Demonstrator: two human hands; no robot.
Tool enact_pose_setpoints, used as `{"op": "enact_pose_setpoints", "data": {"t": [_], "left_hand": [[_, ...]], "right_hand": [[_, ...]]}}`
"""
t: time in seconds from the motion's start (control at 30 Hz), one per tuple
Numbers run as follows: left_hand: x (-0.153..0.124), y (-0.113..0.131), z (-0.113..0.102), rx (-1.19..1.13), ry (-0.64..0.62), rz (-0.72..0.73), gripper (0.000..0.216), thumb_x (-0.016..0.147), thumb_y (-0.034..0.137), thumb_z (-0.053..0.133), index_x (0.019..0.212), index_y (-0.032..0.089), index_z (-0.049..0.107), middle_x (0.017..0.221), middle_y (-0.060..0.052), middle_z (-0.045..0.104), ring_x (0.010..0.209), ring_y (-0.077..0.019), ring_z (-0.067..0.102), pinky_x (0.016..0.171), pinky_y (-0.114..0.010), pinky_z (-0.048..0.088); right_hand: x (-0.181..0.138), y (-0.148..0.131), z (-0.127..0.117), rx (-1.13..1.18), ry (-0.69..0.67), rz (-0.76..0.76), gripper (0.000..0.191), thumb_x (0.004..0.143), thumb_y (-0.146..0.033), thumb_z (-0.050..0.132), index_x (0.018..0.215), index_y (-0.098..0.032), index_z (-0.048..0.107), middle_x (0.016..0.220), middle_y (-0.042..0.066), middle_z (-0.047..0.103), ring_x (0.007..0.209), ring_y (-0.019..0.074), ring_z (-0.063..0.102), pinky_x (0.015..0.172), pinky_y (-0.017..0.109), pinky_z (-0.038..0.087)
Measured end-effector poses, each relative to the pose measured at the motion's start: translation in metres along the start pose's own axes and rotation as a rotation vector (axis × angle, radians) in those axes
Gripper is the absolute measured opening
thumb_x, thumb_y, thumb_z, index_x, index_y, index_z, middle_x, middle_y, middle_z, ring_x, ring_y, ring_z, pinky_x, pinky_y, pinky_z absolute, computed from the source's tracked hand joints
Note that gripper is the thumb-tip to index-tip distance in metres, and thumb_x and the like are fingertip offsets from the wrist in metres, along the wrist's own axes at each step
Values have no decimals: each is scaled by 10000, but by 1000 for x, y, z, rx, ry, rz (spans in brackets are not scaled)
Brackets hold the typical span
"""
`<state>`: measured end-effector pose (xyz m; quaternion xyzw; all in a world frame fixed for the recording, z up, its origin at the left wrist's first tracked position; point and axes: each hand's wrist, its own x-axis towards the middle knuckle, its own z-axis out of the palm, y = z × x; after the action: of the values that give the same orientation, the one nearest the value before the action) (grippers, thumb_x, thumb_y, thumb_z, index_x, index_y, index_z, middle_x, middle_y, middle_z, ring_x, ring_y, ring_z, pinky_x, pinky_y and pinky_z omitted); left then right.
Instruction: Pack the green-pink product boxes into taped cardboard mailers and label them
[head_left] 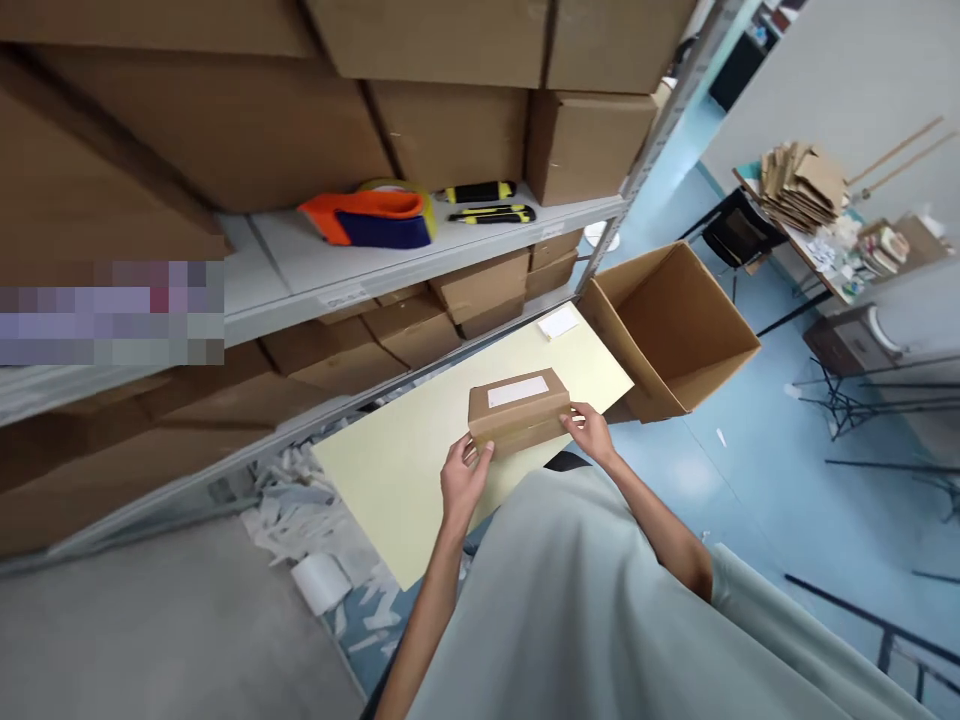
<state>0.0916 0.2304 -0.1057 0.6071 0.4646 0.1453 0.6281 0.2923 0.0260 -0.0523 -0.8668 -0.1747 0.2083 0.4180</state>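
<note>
A small brown cardboard box (pixel 517 412) with a white label on top rests on a pale yellow table (pixel 397 470). My left hand (pixel 463 482) grips its near left corner, fingers closed on the edge. My right hand (pixel 591 432) holds the near right corner, fingers curled round it. A small white slip (pixel 559 322) lies at the table's far end.
A large open carton (pixel 667 335) stands on the blue floor just right of the table. A metal shelf (pixel 450 250) holds a tape dispenser (pixel 371 215), two utility knives (pixel 487 202) and stacked boxes. Paper scraps (pixel 307 520) litter the floor at left. A cluttered desk (pixel 817 220) stands far right.
</note>
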Motion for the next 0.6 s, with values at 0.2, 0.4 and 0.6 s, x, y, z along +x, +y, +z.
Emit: {"op": "enact_pose_setpoints", "data": {"t": [0.2,0.4,0.6], "left_hand": [[5,33,54,26,-158,93,503,939,445,816,1375,211,723,1538,-170,713,1348,-329,772,1223,-515,623],[6,67,125,223,-204,157,552,994,476,758,1503,281,672,1636,-130,645,1437,-324,723,1281,-476,586],[19,68,215,263,-19,-68,502,1002,464,752,1424,209,660,1468,-190,759,1369,-356,762,1190,-532,638]], "right_hand": [[-16,16,-55,103,227,-25,415,1009,-467,681,1305,-207,813,1334,144,799,1130,268,788,914,386,734],[11,44,-104,139,278,55,435,1029,-422,681,1408,-240,794,1449,145,759,1229,293,773,986,410,743],[91,96,-157,121,15,71,424,1045,-386,664,1430,-260,789,1479,113,762,1306,284,766,1014,401,740]]}}
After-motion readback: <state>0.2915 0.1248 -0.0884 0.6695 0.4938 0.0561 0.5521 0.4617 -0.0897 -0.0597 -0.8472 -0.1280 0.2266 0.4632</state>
